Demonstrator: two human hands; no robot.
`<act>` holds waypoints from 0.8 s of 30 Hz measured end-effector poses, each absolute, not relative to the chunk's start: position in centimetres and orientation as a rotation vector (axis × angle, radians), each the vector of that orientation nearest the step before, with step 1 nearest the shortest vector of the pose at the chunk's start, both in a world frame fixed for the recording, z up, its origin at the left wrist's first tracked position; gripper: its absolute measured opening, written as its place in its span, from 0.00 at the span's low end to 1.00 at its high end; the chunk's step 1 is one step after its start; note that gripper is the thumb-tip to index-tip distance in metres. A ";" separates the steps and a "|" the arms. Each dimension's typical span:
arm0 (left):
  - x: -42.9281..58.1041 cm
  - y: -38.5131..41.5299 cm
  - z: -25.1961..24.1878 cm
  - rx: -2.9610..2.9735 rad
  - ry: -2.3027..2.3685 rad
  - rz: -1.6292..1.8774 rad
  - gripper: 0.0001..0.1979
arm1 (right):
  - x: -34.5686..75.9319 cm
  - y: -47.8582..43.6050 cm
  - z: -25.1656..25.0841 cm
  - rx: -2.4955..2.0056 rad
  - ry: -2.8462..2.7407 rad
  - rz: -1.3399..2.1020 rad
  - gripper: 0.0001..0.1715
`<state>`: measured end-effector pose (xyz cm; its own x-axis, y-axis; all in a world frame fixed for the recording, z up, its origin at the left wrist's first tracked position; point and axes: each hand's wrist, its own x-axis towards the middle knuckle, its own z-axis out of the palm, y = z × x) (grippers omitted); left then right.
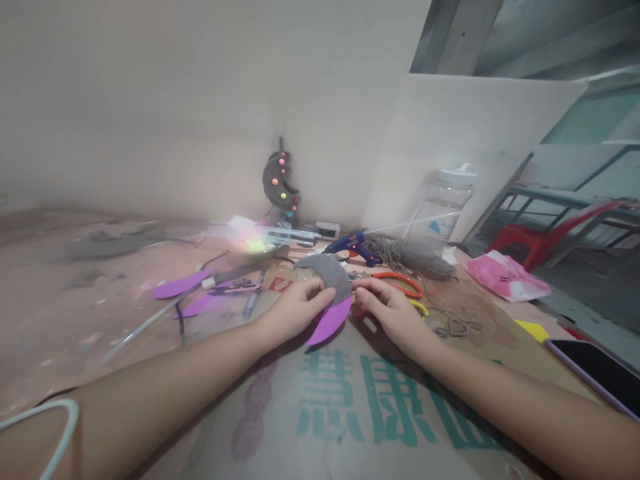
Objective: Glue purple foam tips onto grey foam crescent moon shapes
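Pale wall behind cluttered worktop. Head view: one purple crescent, between the hands; upper part covered in grey yarn, lower tip bare. Left hand: pinching the crescent. Right hand: fingers bent beside its edge; grip on any strand, cannot tell. Against wall: one grey crescent ornament, coloured balls attached.

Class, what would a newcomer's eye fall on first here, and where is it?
Probably the purple crescent, partly wrapped in grey yarn, held in the left hand at the centre. Beyond it, a dark crescent with bright balls stands out against the pale wall. Large green characters spread across the foreground.
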<state>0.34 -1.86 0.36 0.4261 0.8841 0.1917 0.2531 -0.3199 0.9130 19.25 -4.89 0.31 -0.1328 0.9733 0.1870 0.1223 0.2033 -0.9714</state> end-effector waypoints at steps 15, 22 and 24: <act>0.7 -2.3 0.6 1.751 0.859 0.936 0.13 | 19.4 -5.3 0.9 -1.203 -1.547 0.962 0.18; 0.6 -3.2 1.0 1.862 0.835 0.853 0.14 | 19.3 -5.3 1.2 -1.220 -1.561 0.953 0.16; 0.5 -3.3 1.1 1.894 0.843 0.848 0.15 | 19.3 -5.3 1.2 -1.235 -1.578 0.939 0.16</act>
<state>0.50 -3.29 1.12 0.5383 0.8125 0.2235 0.2190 -0.3910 0.8940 19.29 -5.30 1.22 -0.1005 0.9761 0.1929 0.2962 0.2145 -0.9307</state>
